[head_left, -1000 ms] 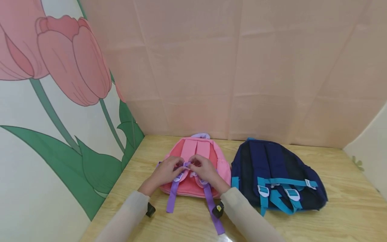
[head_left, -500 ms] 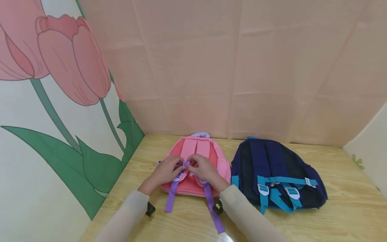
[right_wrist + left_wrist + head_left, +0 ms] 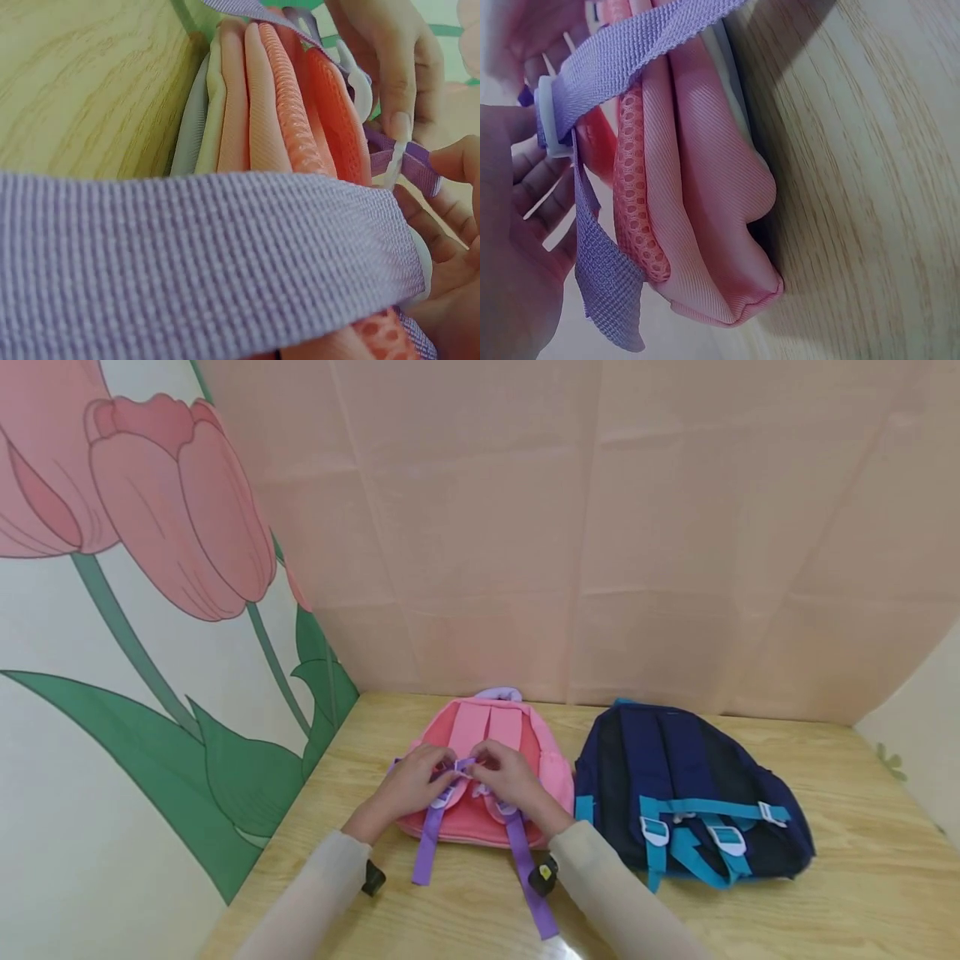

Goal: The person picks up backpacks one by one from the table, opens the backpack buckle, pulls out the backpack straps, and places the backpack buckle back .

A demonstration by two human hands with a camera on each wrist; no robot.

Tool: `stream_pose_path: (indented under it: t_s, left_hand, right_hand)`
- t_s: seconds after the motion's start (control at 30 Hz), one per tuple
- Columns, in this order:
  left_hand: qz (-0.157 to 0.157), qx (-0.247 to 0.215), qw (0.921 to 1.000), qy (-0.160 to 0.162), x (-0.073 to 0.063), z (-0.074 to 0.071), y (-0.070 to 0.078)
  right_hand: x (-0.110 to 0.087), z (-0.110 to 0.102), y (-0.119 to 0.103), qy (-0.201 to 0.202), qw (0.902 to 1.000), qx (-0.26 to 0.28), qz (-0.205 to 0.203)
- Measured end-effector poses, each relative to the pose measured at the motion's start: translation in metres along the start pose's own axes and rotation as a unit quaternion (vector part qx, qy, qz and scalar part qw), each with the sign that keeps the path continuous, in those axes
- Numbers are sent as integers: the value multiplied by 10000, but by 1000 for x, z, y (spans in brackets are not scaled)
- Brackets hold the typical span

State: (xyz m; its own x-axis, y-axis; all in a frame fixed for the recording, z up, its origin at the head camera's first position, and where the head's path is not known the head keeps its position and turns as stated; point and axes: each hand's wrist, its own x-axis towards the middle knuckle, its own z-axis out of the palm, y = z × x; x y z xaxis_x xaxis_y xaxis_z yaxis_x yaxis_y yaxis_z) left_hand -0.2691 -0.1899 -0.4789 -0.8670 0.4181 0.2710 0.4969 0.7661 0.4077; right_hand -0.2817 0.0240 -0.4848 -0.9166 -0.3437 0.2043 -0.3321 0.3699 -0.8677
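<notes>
A small pink backpack (image 3: 553, 777) lies on the table with its shoulder straps facing up. Over its middle, my left hand (image 3: 405, 785) pinches a white buckle (image 3: 395, 165) on a purple strap. Close beside it, my right hand (image 3: 510, 779) pinches the short purple strap end (image 3: 424, 166) that comes through this buckle. Thumbs and fingertips of both hands nearly meet. Two purple webbing straps (image 3: 427, 847) hang from white adjusters (image 3: 553, 116) over the pack's lower edge toward me. The fingers partly cover the buckle in the head view.
A navy backpack (image 3: 678, 752) with turquoise straps (image 3: 697, 860) lies just right of the pink one. The wooden table (image 3: 862, 810) meets a peach cloth (image 3: 465, 527) behind and a tulip-painted wall (image 3: 180, 652) at left.
My right fingertips shift slightly left toward the buckle, then slightly back right with the strap end. My left hand and both backpacks stay nearly in place.
</notes>
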Motion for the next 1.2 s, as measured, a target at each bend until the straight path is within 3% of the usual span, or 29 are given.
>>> stream_pose_path:
  t_s: [0.17,0.4,0.6,0.9,1.2]
  left_hand:
    - [-25,47,10000,-57,0,0,0]
    - [70,170,9998,-76,0,0,3]
    - [113,267,9996,-53,0,1,4]
    - [5,165,9998,-139,-2,1,1]
    - [-89,30,9998,-157,-2,1,1]
  right_hand:
    - [0,-1,0,-61,9999,97,100]
    - [3,-1,-3,-375,9975,-531,-294]
    - [5,0,-3,-472,9950,-828,-311]
    - [2,1,4,-361,9977,-421,-393]
    - [1,-1,4,-214,9995,-47,-228]
